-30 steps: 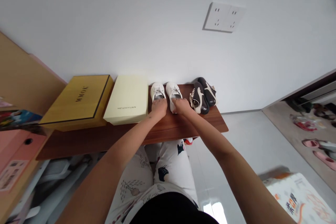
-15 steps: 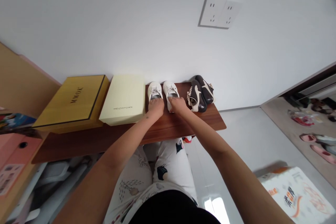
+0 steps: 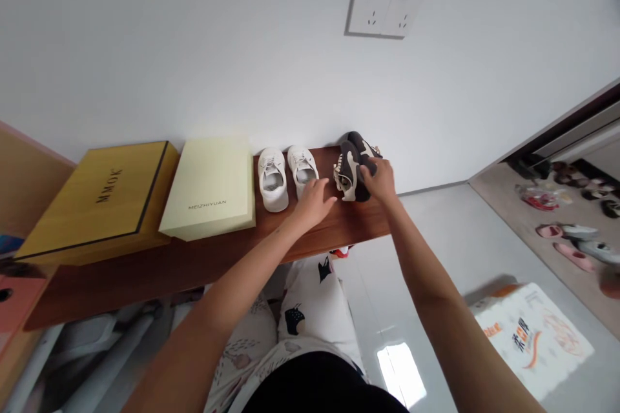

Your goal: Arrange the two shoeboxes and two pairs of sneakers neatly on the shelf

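Note:
A pair of small white sneakers (image 3: 285, 175) stands side by side on the dark wooden shelf (image 3: 194, 258), toes to the wall. Right of them lies a pair of dark brown and cream sneakers (image 3: 349, 168), tilted on their sides. My right hand (image 3: 381, 179) rests on the heel of the nearer dark sneaker, fingers curled over it. My left hand (image 3: 312, 201) hovers just in front of the right white sneaker, fingers spread and holding nothing.
A cream shoebox (image 3: 210, 188) and a yellow-brown shoebox (image 3: 101, 200) sit on the shelf to the left. A double wall socket (image 3: 385, 5) is above. A printed package (image 3: 530, 335) lies on the floor at right; slippers (image 3: 566, 239) lie beyond.
Both hands have left the white sneakers and moved right. My right hand now touches the dark sneakers; my left hand has opened beside the white pair. The view has shifted right.

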Available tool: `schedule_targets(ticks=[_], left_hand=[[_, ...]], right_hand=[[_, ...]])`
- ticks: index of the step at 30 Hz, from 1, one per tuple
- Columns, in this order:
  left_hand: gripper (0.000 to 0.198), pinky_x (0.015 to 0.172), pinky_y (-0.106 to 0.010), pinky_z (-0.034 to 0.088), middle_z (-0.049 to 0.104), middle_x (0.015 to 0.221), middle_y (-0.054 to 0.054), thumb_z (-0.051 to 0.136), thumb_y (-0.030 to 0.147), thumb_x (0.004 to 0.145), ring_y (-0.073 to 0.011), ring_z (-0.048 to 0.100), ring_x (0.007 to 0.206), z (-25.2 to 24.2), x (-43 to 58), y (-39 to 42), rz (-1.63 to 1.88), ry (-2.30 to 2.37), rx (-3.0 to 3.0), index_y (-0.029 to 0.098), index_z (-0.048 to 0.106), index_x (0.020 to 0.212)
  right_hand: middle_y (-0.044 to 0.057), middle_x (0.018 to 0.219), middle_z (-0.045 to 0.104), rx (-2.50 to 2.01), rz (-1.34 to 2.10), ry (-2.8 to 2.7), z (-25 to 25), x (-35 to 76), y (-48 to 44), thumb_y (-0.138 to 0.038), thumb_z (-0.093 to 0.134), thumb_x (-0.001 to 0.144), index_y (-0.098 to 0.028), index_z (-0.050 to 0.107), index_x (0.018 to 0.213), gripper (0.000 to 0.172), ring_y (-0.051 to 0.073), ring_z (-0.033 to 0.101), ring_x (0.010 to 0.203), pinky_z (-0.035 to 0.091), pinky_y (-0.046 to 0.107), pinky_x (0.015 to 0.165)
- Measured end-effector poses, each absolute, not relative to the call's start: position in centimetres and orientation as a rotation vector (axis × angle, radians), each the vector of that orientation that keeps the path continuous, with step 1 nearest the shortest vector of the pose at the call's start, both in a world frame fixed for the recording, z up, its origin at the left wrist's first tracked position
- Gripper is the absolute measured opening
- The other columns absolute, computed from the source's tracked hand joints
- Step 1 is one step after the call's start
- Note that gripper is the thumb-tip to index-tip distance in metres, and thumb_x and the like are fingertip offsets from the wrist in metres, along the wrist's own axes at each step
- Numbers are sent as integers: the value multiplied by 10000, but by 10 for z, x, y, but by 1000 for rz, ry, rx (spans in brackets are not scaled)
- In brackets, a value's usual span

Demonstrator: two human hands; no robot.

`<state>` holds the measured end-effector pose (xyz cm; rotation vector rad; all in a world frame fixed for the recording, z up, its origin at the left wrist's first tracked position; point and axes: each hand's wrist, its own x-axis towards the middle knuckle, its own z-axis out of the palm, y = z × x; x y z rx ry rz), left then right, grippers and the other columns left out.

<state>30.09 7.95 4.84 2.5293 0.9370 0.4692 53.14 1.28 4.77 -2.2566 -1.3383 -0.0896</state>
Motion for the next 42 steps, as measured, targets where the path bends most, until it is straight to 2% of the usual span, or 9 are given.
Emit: schedule_targets(ticks=[2,5,7,10,13,18,22,31,42], left_hand=[[494,1042,-358,433,608,1308,-163,622,360,920,-257,558,1246,35,329,72,438,893,2361,137,517,1348],[458,961,-344,479,665,1239,-153,676,392,887,-259,624,1155,15,368,64,402,920,2155,139,588,1257],[429,909,-328,496,697,1185,-141,699,421,870,-257,654,1096,6,386,60,383,977,2075,143,625,1189],[357,854,-313,507,731,1093,-109,695,461,870,-252,678,1032,0,397,60,318,1018,2074,168,663,1071],[331,844,-314,503,738,1053,-92,661,476,890,-256,684,1020,6,398,68,266,973,2189,186,668,1049],[360,963,-389,465,723,1082,-122,641,447,902,-302,660,1091,33,402,86,164,867,2531,178,635,1141],[348,949,-390,479,707,1123,-139,623,386,920,-303,661,1106,50,407,95,8,851,2659,176,602,1196],[305,974,-393,487,694,1158,-154,664,300,892,-313,642,1156,51,411,109,-106,816,2697,171,625,1166],[347,996,-413,478,683,1197,-174,666,292,887,-327,631,1181,46,425,114,-141,789,2690,157,616,1203]], right_hand=[[235,1241,634,-2348,30,-1087,43,566,7,-449,482,964,-71,574,1276,499,326,580,1189,468,420,980],[143,999,700,-2297,391,-1005,35,594,0,-516,631,868,-107,652,1072,457,263,653,958,509,332,822],[64,848,681,-2201,530,-1034,30,599,-3,-533,719,783,-138,649,963,440,203,631,812,499,289,743],[-2,752,628,-2113,546,-1044,27,598,-2,-550,762,717,-156,617,935,474,160,576,722,493,273,704],[12,795,651,-2113,515,-1168,32,598,6,-542,770,719,-158,618,987,492,181,598,783,509,291,738],[92,1029,702,-2434,197,-1487,51,595,20,-422,795,752,-184,618,1158,503,262,642,990,500,346,835],[119,1098,693,-2619,8,-1720,61,578,21,-413,760,801,-218,610,1168,443,298,633,1068,477,380,868],[132,1121,695,-2661,10,-1893,56,557,20,-350,702,858,-211,599,1105,302,292,608,1093,449,383,869],[136,1172,684,-2626,27,-1910,39,565,28,-338,696,854,-215,590,1126,317,299,583,1126,462,403,882]])
